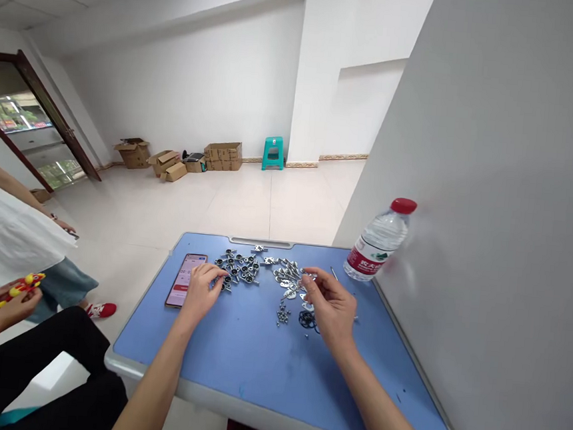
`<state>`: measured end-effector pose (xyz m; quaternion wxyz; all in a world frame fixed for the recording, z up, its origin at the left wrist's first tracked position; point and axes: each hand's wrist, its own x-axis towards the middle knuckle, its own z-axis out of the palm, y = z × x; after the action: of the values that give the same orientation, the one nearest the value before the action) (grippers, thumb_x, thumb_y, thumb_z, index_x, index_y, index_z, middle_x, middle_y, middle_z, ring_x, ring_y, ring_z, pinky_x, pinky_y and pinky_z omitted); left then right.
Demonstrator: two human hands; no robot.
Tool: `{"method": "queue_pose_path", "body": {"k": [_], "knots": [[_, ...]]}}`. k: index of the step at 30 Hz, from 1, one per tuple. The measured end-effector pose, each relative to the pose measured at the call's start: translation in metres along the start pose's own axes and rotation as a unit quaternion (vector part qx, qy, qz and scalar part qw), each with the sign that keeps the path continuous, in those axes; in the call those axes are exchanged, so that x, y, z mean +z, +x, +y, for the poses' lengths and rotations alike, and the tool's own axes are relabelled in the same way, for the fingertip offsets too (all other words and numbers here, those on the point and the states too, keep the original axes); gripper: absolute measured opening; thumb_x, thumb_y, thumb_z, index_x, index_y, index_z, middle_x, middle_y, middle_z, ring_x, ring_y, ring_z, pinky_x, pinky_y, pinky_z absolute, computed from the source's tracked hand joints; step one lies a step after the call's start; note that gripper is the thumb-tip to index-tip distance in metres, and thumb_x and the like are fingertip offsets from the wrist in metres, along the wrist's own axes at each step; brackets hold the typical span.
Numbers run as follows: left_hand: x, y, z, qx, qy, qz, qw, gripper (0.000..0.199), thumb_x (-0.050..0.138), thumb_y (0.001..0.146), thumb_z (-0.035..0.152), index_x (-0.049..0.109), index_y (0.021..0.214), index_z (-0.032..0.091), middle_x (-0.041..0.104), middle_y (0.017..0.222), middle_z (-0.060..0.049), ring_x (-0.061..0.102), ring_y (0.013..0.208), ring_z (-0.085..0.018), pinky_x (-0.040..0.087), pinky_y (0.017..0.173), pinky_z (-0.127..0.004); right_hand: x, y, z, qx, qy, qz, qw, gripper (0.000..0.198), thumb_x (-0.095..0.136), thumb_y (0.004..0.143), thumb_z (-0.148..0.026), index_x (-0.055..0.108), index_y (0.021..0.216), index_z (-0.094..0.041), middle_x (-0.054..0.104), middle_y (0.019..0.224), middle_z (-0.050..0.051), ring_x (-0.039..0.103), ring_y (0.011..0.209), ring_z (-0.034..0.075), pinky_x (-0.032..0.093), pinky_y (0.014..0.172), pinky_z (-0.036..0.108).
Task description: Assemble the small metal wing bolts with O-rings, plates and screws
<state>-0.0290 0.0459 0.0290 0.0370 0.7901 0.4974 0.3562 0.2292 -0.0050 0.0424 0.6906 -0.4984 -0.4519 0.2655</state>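
My left hand (201, 290) rests at the left edge of a pile of small metal fittings (245, 269) with dark round centres. Its thumb and fingers are drawn together at the pile, and I cannot make out what is between them. Over the flat silver metal plates (287, 274) is my right hand (333, 306), thumb and forefinger pinched; whatever they hold is too small to name. Several small metal screws or studs (283, 314) lie left of that hand. Black rubber-looking rings (307, 320) sit partly under it.
A phone (178, 292) with a timer display lies on the blue table (238, 365). A red-capped water bottle (380, 240) stands at the right edge by a grey wall. Two people are on the left, one holding a yellow-red toy (22, 287). Cardboard boxes (223, 156) and a teal stool (273, 153) stand behind.
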Motion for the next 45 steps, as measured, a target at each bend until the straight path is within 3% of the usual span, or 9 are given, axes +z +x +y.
{"method": "queue_pose_path", "body": {"k": [8,17,27,33,39,45], "knots": [[-0.012,-0.016,0.01,-0.035,0.061,-0.104,0.992,0.022,0.061,0.084,0.015,0.064,0.104,0.025,0.067,0.11,-0.003,0.056,0.11,-0.024,0.036,0.094,-0.041,0.001,-0.002,-0.005,-0.003,-0.011,-0.014,1.0,0.027,0.07,0.077,-0.044,0.07,0.086,-0.019,0.055,0.058,-0.002,0.049,0.049,0.012,0.043,0.046,0.025],[-0.012,-0.017,0.015,-0.032,0.1,-0.127,0.986,0.016,0.061,0.085,0.012,0.061,0.097,0.023,0.068,0.103,-0.003,0.057,0.105,-0.025,0.036,0.09,-0.04,0.0,-0.002,-0.005,-0.015,-0.029,-0.016,0.999,0.027,0.07,0.077,-0.045,0.071,0.085,-0.019,0.054,0.057,-0.003,0.049,0.049,0.012,0.044,0.047,0.025],[-0.012,-0.018,0.035,-0.024,-0.028,-0.224,0.974,0.005,0.064,0.083,0.017,0.062,0.084,0.021,0.063,0.085,0.002,0.056,0.087,-0.02,0.039,0.083,-0.035,0.001,-0.001,0.003,-0.014,-0.037,-0.018,0.999,0.027,0.069,0.078,-0.045,0.069,0.085,-0.019,0.051,0.058,-0.004,0.047,0.05,0.011,0.041,0.048,0.025],[-0.005,-0.018,0.048,0.002,-0.081,-0.286,0.955,0.006,0.067,0.082,0.02,0.062,0.084,0.022,0.063,0.083,0.003,0.054,0.087,-0.02,0.04,0.082,-0.033,0.001,-0.001,0.006,-0.016,-0.044,-0.028,0.998,0.028,0.068,0.08,-0.046,0.068,0.087,-0.019,0.051,0.058,-0.003,0.046,0.051,0.011,0.04,0.05,0.026],[-0.002,-0.021,0.043,-0.027,-0.064,-0.26,0.963,0.021,0.074,0.077,0.029,0.057,0.086,0.022,0.06,0.087,0.002,0.051,0.088,-0.021,0.041,0.08,-0.032,0.001,-0.001,0.006,-0.021,-0.052,-0.028,0.998,0.029,0.068,0.08,-0.047,0.069,0.087,-0.019,0.049,0.057,-0.004,0.047,0.051,0.012,0.04,0.049,0.026],[0.0,-0.022,0.042,0.018,-0.038,-0.253,0.967,0.022,0.074,0.079,0.031,0.054,0.08,0.021,0.06,0.086,0.001,0.053,0.086,-0.02,0.037,0.084,-0.034,0.0,-0.002,0.008,-0.022,-0.059,-0.033,0.997,0.026,0.067,0.081,-0.045,0.069,0.086,-0.02,0.05,0.059,-0.004,0.047,0.051,0.011,0.04,0.05,0.026]]}}
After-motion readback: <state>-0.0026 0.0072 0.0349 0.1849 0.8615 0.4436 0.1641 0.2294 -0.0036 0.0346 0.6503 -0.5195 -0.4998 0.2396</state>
